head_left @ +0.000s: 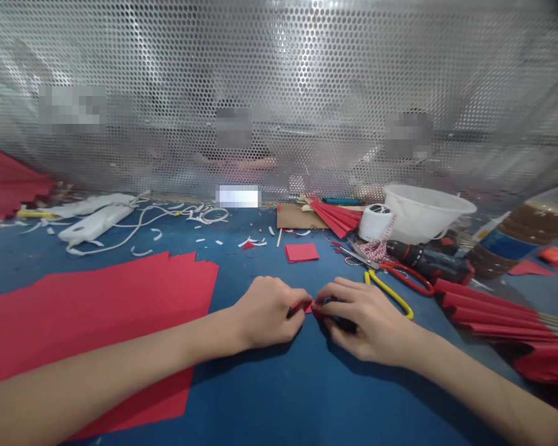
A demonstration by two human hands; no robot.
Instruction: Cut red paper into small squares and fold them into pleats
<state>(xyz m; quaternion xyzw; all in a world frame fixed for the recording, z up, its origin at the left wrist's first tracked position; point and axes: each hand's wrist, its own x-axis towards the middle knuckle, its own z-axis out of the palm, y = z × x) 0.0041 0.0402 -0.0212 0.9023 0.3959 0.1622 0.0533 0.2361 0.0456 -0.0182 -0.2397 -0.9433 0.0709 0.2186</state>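
Observation:
My left hand (pixel 269 311) and my right hand (pixel 365 316) meet at the middle of the blue table (pixel 279 396). Both have their fingers curled and pinched on a small piece of red paper (pixel 309 307), of which only a sliver shows between the fingertips. A stack of large red paper sheets (pixel 88 310) lies under my left forearm. A small folded red square (pixel 301 252) rests just beyond my hands.
Yellow-handled scissors (pixel 387 288) and red-handled scissors lie right of my right hand. A white bowl (pixel 425 214), a tape roll (pixel 375 222), a drill (pixel 427 260) and a bottle (pixel 520 238) stand behind. Folded red fans (pixel 496 313) lie at right. White scraps litter the back. A perforated metal screen (pixel 279 93) closes the far side.

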